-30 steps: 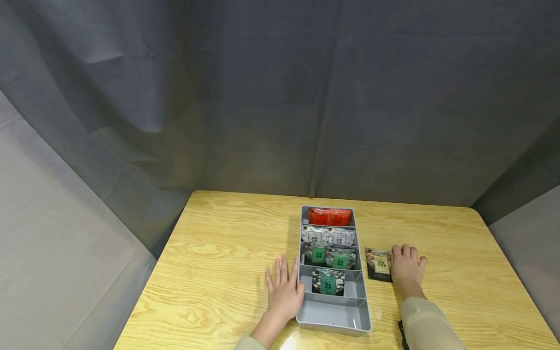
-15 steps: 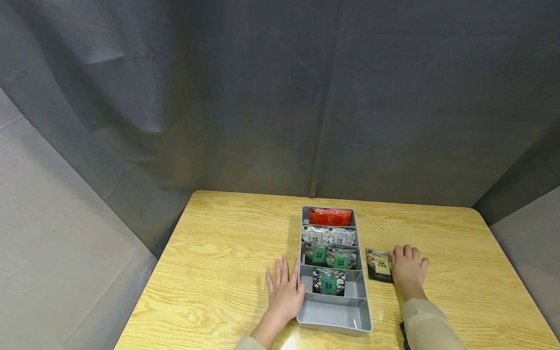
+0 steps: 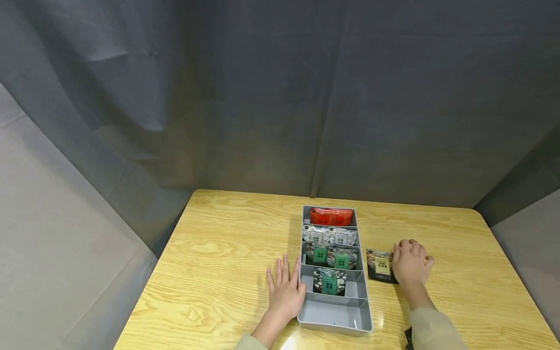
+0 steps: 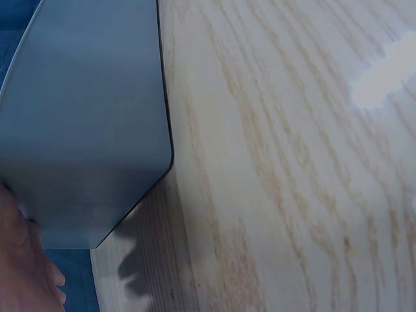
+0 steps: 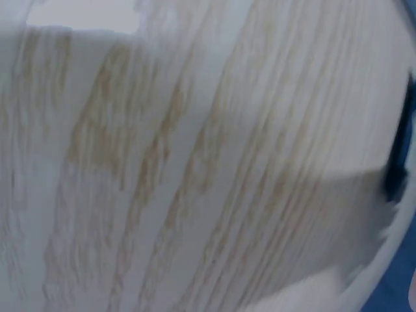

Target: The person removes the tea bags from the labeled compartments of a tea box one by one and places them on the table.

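Observation:
A grey divided tray [image 3: 334, 311] stands lengthwise on the table. My left hand [image 3: 284, 296] lies spread along its left wall, fingers straight, thumb at the rim. In the left wrist view the tray's outer wall [image 4: 84, 97] fills the upper left, with part of the hand [image 4: 23, 266] below. A black pouch with a pale yellow label [image 3: 381, 266] lies right of the tray. With curled fingers, my right hand [image 3: 411, 265] grips its right edge; the fingertips and thumb are hidden. The right wrist view shows a dark edge [image 5: 400, 149] at far right.
Back to front, the tray holds red pouches [image 3: 331, 217], white pouches [image 3: 329, 236], green-labelled pouches [image 3: 330, 256] and one teal-labelled pouch [image 3: 329, 282]. Its front compartment shows a bare floor. Another black item [image 3: 409, 339] lies partly under the right sleeve. Grey curtains [image 3: 262, 97] surround the wooden table [image 3: 210, 262].
My right hand has shifted slightly right and turned, its wrist moving right, so more of the black pouch's right side shows. My left hand has stayed at the tray.

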Action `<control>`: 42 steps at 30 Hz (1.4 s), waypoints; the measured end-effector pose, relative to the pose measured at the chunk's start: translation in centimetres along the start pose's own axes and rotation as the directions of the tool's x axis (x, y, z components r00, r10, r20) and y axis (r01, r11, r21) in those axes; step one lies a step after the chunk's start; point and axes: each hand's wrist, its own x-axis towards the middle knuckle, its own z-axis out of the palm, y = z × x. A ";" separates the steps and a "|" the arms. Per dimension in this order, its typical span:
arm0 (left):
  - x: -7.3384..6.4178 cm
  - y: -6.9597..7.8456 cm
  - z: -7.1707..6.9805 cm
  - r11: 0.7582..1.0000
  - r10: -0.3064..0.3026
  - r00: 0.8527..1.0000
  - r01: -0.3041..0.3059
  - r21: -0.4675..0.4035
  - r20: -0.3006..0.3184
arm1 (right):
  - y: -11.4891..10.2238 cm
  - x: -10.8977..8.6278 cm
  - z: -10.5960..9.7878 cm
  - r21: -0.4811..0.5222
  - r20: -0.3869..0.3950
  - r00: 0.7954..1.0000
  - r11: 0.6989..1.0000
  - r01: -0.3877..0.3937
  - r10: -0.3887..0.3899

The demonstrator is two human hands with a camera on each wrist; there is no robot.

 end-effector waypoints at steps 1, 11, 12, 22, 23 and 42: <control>0.0 0.0 -0.1 1.000 0.000 1.000 0.000 -0.002 0.001 | -0.3 -0.1 -0.2 0.012 -0.021 1.000 1.000 -0.007 0.007; -0.1 0.1 -0.2 1.000 0.003 1.000 -0.003 -0.005 0.005 | -3.8 -3.1 -2.1 0.199 -0.285 0.958 0.977 0.083 -0.024; -0.1 0.1 -0.3 1.000 0.002 1.000 -0.002 -0.004 0.005 | -4.0 -3.4 -2.1 0.221 -0.312 0.949 0.968 0.120 -0.046; -0.1 0.2 -0.4 1.000 0.002 1.000 -0.002 -0.012 0.007 | -6.3 -6.4 -2.5 0.384 -0.380 0.898 0.846 0.371 -0.221; -0.1 0.2 -0.4 1.000 0.002 1.000 -0.002 -0.011 0.007 | -6.5 -6.7 -2.6 0.377 -0.374 0.896 0.844 0.382 -0.238; -0.1 0.1 -0.3 1.000 -0.001 1.000 0.001 -0.017 0.011 | -8.4 -9.3 -1.9 0.235 -0.260 0.876 0.853 0.466 -0.407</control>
